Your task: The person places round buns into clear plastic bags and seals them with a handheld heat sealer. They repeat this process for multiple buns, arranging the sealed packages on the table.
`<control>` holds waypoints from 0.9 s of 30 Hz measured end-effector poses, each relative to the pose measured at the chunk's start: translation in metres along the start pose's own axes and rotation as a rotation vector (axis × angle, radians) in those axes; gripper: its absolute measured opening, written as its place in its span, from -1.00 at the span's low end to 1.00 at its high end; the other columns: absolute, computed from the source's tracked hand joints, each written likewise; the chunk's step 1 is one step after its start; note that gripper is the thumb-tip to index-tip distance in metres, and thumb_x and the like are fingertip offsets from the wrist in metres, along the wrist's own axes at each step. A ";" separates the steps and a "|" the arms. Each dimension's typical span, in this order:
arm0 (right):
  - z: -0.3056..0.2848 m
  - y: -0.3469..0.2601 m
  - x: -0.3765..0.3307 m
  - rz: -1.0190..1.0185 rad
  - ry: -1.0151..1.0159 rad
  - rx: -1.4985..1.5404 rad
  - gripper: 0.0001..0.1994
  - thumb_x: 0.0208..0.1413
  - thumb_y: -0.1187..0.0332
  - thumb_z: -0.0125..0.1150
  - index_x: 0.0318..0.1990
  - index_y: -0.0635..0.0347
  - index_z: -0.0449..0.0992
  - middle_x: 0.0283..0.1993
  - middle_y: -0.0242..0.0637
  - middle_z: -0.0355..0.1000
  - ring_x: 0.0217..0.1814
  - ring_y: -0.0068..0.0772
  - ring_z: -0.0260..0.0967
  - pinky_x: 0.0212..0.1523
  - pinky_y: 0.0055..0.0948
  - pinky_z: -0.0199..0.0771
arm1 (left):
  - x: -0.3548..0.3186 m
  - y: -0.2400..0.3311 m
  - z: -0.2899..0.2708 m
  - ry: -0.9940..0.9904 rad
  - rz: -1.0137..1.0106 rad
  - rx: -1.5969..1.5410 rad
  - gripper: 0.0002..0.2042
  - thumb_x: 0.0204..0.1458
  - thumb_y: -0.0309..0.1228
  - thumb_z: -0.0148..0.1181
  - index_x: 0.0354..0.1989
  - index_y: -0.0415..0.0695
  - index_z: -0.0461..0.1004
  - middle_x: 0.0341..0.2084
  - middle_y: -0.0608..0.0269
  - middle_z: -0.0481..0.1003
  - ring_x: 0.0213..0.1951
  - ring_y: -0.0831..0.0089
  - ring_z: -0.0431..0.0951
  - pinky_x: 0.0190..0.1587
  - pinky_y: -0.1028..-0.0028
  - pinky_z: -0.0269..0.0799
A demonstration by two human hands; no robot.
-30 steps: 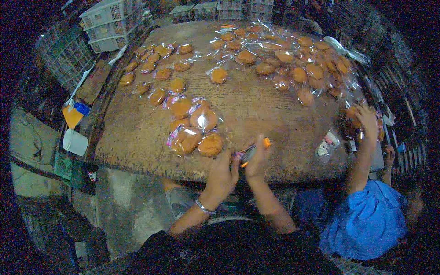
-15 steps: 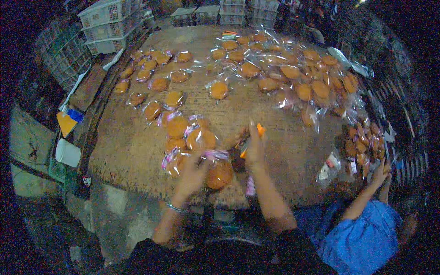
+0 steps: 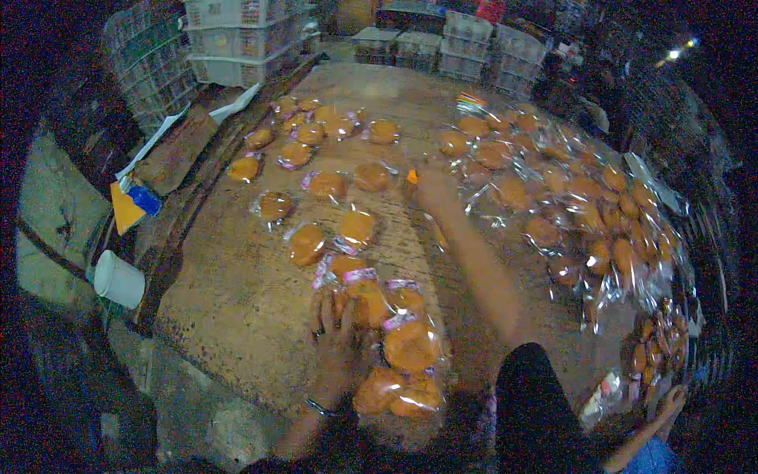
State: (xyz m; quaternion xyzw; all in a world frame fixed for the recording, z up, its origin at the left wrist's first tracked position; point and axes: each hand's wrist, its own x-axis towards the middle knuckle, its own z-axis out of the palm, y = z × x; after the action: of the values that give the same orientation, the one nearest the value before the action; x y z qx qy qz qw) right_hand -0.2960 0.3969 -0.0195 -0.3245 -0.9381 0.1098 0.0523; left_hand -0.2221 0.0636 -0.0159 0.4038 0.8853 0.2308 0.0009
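My left hand point(image 3: 335, 347) lies at the near side of the table, its fingers stretched out against a pile of round golden-brown baked cakes in clear wrappers point(image 3: 412, 345). Pink-and-white bands cross several of these packs. My right arm reaches far forward, and the blurred right hand point(image 3: 436, 189) is closed on a small tool with an orange part point(image 3: 412, 177); the rest of the tool is hidden. Just left of that hand is a wrapped cake point(image 3: 371, 176). More wrapped cakes point(image 3: 306, 243) lie scattered between my hands and the far left edge.
A large heap of wrapped cakes point(image 3: 584, 213) covers the table's right side. Stacked white crates point(image 3: 241, 39) stand beyond the far left edge, a white bucket point(image 3: 120, 280) beside the left edge. At lower right, another person's hand point(image 3: 671, 403) is near dark wrapped packs point(image 3: 651, 355).
My right hand has moved forward with the orange tool. The left hand has come off the top of the nearest packs to their left side. The view has shifted, so the table appears lower.
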 end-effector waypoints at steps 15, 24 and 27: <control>-0.107 0.001 -0.115 -0.142 0.653 0.673 -0.83 -0.07 0.36 0.18 -0.34 0.24 0.46 -0.39 -0.18 0.46 -0.34 -0.25 0.41 -0.31 -0.31 0.38 | -0.001 0.000 -0.012 0.099 -0.030 -0.381 -0.36 -0.15 -0.34 0.22 0.14 -0.20 0.11 0.14 -0.14 0.05 0.14 -0.07 0.10 0.17 0.12 0.01; -0.169 -0.038 -0.352 -0.038 0.272 1.111 -0.82 -0.04 0.36 0.20 -0.28 0.23 0.48 -0.35 -0.40 0.44 -0.35 -0.61 0.33 -0.30 -0.57 0.34 | -0.057 0.088 -0.094 -0.221 0.251 -1.150 -0.49 -0.09 -0.28 0.23 0.02 -0.27 0.27 -0.12 0.15 0.38 -0.01 0.37 0.34 0.04 0.40 0.26; -0.160 -0.032 -0.401 -0.085 0.436 1.120 -0.82 -0.02 0.36 0.18 -0.26 0.25 0.48 -0.35 -0.39 0.44 -0.37 -0.63 0.33 -0.33 -0.58 0.34 | -0.088 0.114 -0.094 -0.410 -0.020 -1.301 -0.68 0.02 -0.29 0.12 -0.13 -0.26 0.39 -0.26 0.26 0.45 -0.19 0.50 0.43 -0.11 0.51 0.36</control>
State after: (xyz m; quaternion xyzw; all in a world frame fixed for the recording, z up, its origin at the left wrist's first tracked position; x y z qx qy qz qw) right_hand 0.0265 0.1511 0.1325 -0.2248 -0.7173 0.5158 0.4109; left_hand -0.0991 0.0273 0.0988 0.3485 0.5519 0.6350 0.4133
